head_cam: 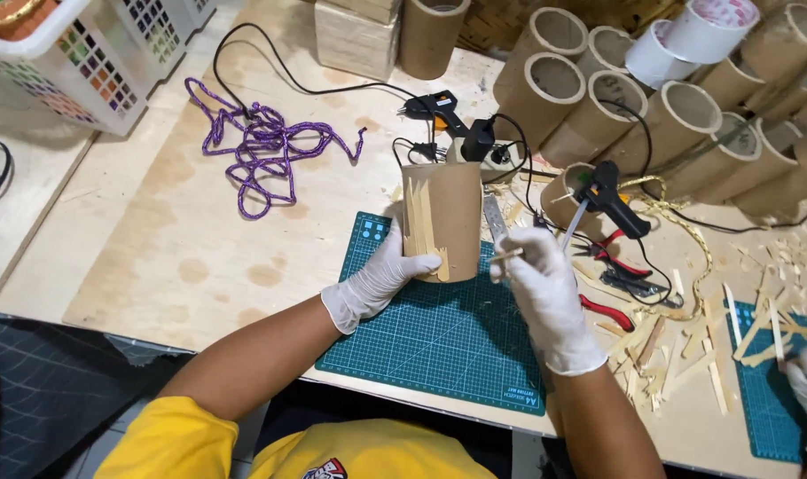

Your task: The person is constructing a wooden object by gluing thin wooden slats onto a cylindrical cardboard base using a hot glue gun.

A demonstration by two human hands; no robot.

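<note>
Cardboard tube (445,217) within left hand (377,282) fingers (419,263)

At the top right of the frame, a white tape roll (698,31) lies among the brown cardboard tubes; its round end carries a white label with small red print. On the green cutting mat (439,341) in the lower centre, two small white printed marks stand: one at its upper left corner, one at its lower right corner. No screens or signs are seen.
</note>
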